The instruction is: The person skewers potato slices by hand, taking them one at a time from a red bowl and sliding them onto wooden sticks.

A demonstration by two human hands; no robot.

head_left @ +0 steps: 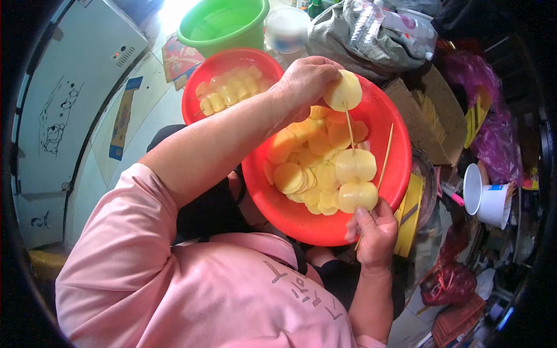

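Observation:
My left hand (310,87) pinches a round, pale yellow potato slice (343,91) at the tip of a thin wooden skewer. Lower on that skewer (350,130) sit two clusters of potato slices (356,166), apart from each other. My right hand (376,232) is closed around the skewer's lower end, just beneath the bottom cluster (358,196). A second, bare skewer (386,156) also sticks up from my right hand. Below both hands is a large red basin (394,133) holding many loose potato slices (290,177).
A smaller red basin (232,56) holds filled skewers (229,93). Behind it stand a green tub (223,23) and a white bucket (287,29). On the right are a cardboard box (432,116), a purple plastic bag (493,127) and white cups (493,206).

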